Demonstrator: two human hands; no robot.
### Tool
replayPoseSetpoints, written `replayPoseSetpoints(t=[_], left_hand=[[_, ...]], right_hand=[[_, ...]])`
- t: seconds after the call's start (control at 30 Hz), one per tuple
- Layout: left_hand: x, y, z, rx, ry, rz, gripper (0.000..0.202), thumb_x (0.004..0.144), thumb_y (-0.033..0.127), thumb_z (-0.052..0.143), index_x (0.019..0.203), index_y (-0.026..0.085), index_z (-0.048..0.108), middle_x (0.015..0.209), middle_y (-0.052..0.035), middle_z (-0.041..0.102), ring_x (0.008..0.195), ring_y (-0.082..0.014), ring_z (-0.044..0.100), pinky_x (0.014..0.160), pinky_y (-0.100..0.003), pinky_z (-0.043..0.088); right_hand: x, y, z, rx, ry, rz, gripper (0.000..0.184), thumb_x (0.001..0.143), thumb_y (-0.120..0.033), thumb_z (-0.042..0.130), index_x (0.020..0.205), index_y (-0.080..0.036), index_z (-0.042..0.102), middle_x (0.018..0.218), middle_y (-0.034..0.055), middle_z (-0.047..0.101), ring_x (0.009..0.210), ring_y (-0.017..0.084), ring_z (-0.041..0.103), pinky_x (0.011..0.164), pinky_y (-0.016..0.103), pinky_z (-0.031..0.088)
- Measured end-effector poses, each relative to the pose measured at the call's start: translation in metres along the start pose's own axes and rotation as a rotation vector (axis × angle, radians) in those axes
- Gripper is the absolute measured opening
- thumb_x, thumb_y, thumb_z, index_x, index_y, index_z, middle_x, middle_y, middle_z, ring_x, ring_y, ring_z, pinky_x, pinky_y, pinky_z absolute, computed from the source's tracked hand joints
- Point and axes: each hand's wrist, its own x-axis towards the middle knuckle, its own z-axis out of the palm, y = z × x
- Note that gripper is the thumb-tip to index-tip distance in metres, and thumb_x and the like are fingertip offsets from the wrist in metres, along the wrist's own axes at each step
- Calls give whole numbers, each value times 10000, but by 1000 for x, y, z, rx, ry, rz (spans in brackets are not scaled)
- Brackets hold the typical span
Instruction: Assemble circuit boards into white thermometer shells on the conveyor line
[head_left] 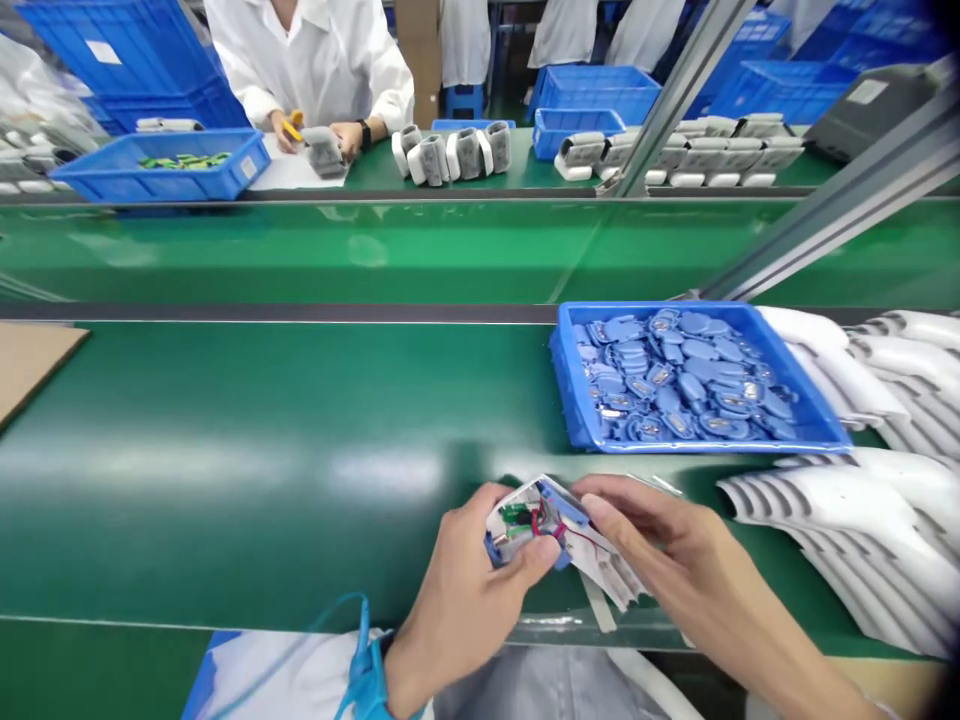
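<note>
Blue tray (675,446) of probably plastic covers (679,375)

A green conveyor belt (225,400) runs across the whole view, and on it stands a blue plastic tray (564,385) full of small blue oval parts (679,375) with metal centres. To the right of this tray lie many white plastic casings (847,500), overlapping each other in rows. A cardboard sheet (30,360) lies at the left edge. On the far side, a co-worker in a white coat (307,60) holds a yellow tool (292,125) and a grey device (324,150) — beside this person are a blue tray (247,165) with green parts (184,160), and rows of grey and white units (450,150). Further back stand blue crates (592,90) — an aluminium rail (679,100) crosses in front of them.
</note>
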Motion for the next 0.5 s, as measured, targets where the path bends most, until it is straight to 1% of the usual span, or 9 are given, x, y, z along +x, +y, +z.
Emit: replayPoseSetpoints(t=[0.1, 0.13, 0.17, 0.23, 0.3, 0.37, 0.4, 0.47, 0.5], left_hand=[[-3, -4, 1, 50, 131, 59, 460, 837, 369, 773, 1224, 256, 552, 1102, -32, 696, 947, -208, 646, 850, -318, 503], [-6, -6, 3, 94, 162, 81, 477, 836, 359, 773, 1244, 262, 545, 1147, -44, 691, 988, -221, 652, 883, -335, 505], [-8, -8, 4, 135, 179, 103, 450, 857, 365, 752, 1248, 263, 551, 1163, -55, 691, 1004, -231, 656, 893, -349, 507], [-14, -11, 10, 181, 194, 133, 362, 918, 400, 681, 1234, 260, 575, 1125, -67, 706, 981, -239, 666, 859, -361, 514], [-19, -12, 17, 150, 229, 119, 294, 943, 429, 645, 1172, 250, 604, 1022, -59, 723, 895, -227, 673, 787, -345, 516], [-23, -13, 23, 29, 277, 38, 267, 911, 442, 683, 1054, 226, 619, 872, -36, 712, 733, -192, 650, 668, -309, 500], [-24, -12, 26, -57, 273, -18, 271, 883, 440, 712, 988, 211, 613, 808, -23, 694, 650, -169, 621, 608, -290, 483], [-25, -9, 28, -222, 191, -116, 308, 832, 425, 761, 920, 188, 586, 758, -13, 668, 569, -133, 578, 546, -260, 466], [-26, -6, 29, -282, 115, -144, 330, 814, 419, 778, 932, 180, 584, 783, -19, 668, 587, -131, 589, 554, -256, 482]], right_hand=[[6, -5, 8, 66, -98, 19, 402, 922, -614, 601, 946, -242, 750, 871, 14, 745, 768, 170, 674, 671, 237, 540], [6, -5, 10, 71, -122, 21, 403, 930, -611, 592, 938, -238, 743, 849, 8, 732, 753, 162, 661, 659, 234, 524], [6, -6, 12, 66, -143, 19, 409, 940, -611, 577, 935, -234, 736, 832, 4, 720, 736, 155, 647, 643, 233, 509], [3, -6, 14, 11, -160, -4, 430, 962, -613, 535, 922, -227, 722, 790, -2, 693, 683, 141, 609, 596, 234, 470], [-1, -7, 15, -84, -150, -52, 437, 988, -596, 492, 901, -226, 706, 745, -7, 670, 640, 134, 572, 560, 241, 434], [-6, -7, 14, -172, -116, -128, 414, 1016, -550, 461, 882, -232, 690, 718, -14, 660, 614, 129, 553, 560, 250, 427], [-9, -5, 13, -203, -92, -174, 396, 1025, -521, 453, 879, -235, 683, 712, -15, 660, 608, 131, 555, 570, 258, 436], [-14, 0, 10, -238, -41, -286, 338, 1039, -448, 448, 895, -241, 673, 764, -5, 689, 643, 144, 599, 618, 279, 473], [-17, 3, 8, -249, -9, -346, 305, 1041, -410, 451, 904, -243, 666, 808, 7, 706, 676, 154, 625, 644, 292, 490]])
